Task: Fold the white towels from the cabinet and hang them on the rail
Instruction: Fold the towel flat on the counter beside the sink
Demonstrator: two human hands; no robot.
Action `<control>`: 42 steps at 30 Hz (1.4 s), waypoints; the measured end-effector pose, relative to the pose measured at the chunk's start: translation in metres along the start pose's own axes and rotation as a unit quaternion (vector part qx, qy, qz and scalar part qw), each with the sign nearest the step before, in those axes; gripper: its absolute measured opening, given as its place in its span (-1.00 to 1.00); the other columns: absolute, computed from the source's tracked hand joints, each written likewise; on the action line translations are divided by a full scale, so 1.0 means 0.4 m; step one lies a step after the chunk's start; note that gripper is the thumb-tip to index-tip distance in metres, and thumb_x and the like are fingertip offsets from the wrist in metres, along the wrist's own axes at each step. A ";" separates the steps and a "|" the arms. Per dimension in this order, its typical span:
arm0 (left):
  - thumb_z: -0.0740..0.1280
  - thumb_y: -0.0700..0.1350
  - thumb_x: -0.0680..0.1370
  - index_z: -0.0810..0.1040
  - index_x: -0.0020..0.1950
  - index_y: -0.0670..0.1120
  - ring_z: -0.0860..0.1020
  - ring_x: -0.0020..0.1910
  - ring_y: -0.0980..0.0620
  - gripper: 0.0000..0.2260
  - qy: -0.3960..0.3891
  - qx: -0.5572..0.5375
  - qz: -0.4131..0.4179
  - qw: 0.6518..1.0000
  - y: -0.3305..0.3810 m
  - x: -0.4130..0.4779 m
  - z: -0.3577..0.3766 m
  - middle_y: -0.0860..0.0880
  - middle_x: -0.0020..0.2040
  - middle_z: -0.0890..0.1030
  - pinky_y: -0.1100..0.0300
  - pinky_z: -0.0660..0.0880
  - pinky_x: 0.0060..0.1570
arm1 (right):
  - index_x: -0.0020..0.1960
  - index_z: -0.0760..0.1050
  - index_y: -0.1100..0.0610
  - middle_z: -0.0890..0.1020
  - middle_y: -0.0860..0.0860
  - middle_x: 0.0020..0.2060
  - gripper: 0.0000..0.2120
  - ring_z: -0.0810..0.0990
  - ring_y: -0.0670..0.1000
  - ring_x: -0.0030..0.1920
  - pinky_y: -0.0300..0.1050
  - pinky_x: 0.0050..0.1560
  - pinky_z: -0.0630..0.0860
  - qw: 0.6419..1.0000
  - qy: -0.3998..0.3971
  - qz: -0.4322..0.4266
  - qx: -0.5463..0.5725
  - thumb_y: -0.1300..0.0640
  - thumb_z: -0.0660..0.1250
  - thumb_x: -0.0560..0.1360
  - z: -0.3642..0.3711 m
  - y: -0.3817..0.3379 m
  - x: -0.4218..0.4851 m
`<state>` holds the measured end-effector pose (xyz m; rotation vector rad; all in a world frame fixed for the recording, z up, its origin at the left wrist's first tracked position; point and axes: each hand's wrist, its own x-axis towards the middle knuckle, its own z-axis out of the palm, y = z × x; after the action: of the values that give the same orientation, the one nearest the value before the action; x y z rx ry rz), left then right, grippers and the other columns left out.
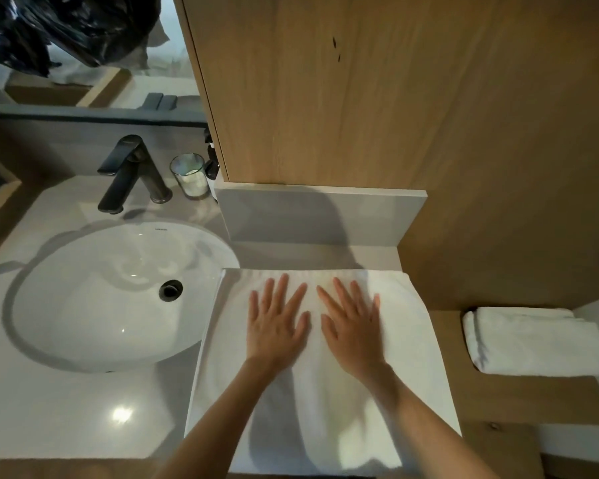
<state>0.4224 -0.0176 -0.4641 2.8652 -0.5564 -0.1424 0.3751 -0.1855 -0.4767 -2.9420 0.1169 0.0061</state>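
- Pressing down on the large white terry towel (412,357), your left hand (274,326) and right hand (355,326) lie side by side near its far edge. The fingers (282,288) are straight and spread, and they grip nothing.
- Locate the towel on the pale grey stone surface (66,409), just right of the round white basin (83,305). Its near end reaches the front edge.
- Judge the fold as only partly complete. The towel forms a broad, smoothed rectangle that is probably too wide to hang, so further folds likely remain.
- Observe the second white towel (533,340), folded compact, on the brown wooden ledge (533,395) to the right, apart from the first. Count it as folded but not hung.
- Note that no rail is in view. Treat hanging as outstanding for both towels.
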 end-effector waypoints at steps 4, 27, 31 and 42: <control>-0.09 0.24 0.57 0.04 0.54 0.25 -0.21 0.55 -0.02 -0.48 0.032 -0.032 -0.056 0.997 -0.096 0.000 -0.033 -0.03 0.59 -0.11 0.00 -0.19 0.51 | 0.53 0.08 -0.25 0.04 -0.13 0.57 -0.50 -0.05 0.04 0.57 0.17 0.49 -0.23 0.999 -0.015 0.042 -0.004 -0.22 -0.12 0.60 -0.030 0.100 -0.007; 0.47 0.02 0.45 0.40 0.38 -0.19 0.46 0.07 -0.27 -0.42 0.069 -0.104 -0.166 0.978 -0.249 -0.210 -0.095 -0.27 0.12 0.50 -0.06 0.43 0.04 | 0.50 0.18 -0.17 0.17 -0.02 0.53 -0.48 0.10 0.13 0.50 0.08 0.46 0.18 0.960 -0.054 0.183 0.206 -0.01 0.24 0.59 -0.148 0.243 -0.177; 0.38 0.07 0.51 0.42 0.08 -0.18 0.48 0.02 -0.18 -0.64 0.063 -0.176 -0.234 0.954 -0.234 -0.228 -0.111 -0.11 -0.04 0.47 0.09 0.39 -0.09 | 0.50 0.22 -0.11 0.31 -0.18 0.46 -0.49 0.28 -0.01 0.47 0.01 0.46 0.24 0.921 -0.045 0.202 0.331 0.03 0.27 0.59 -0.137 0.247 -0.190; 0.40 0.13 0.48 0.35 -0.39 -0.14 0.41 -0.36 -0.01 -0.55 -0.051 -0.208 -0.224 0.951 -0.289 -0.206 -0.141 -0.08 -0.33 0.43 0.16 0.31 -0.36 | 0.21 0.48 -0.10 0.48 -0.11 0.27 -0.61 0.42 0.01 0.32 -0.06 0.29 0.42 0.871 -0.004 0.219 0.439 0.31 0.34 0.52 -0.199 0.244 -0.238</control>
<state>0.3953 0.1293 -0.4316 2.5231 0.1153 -0.4253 0.2723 -0.2889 -0.4166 -1.9507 0.6056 0.0231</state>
